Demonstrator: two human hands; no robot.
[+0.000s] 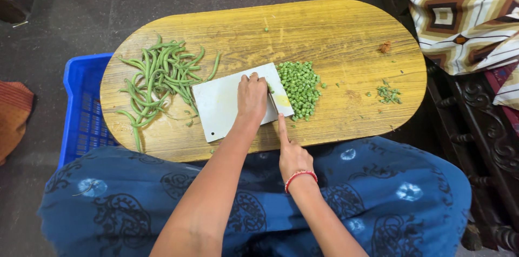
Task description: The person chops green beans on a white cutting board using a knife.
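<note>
Dark flooring surrounds an oval wooden worktop [346, 30] that is laid across the lap of a seated person in blue patterned cloth, which keeps everything within easy reach. At its middle a small white cutting board [221, 107] is placed, and this board serves as the landmark. To the left of the board a loose heap of whole green beans [159, 76] is kept, uncut stock held apart from the finished pieces; to the right of the board, touching its edge, a mound of chopped bean pieces [300, 88] is gathered. Farther right of the board a small scatter of trimmed ends [389, 94] is set aside. The left hand [252, 97] is pressed down on the board with fingers curled over a few beans, pinning them steady. The right hand [292, 154], just below the board's right corner, is closed around a knife [273, 103], the forefinger laid along it for control. A blue crate [81, 105] sits beyond the board's left, under the worktop.
</note>
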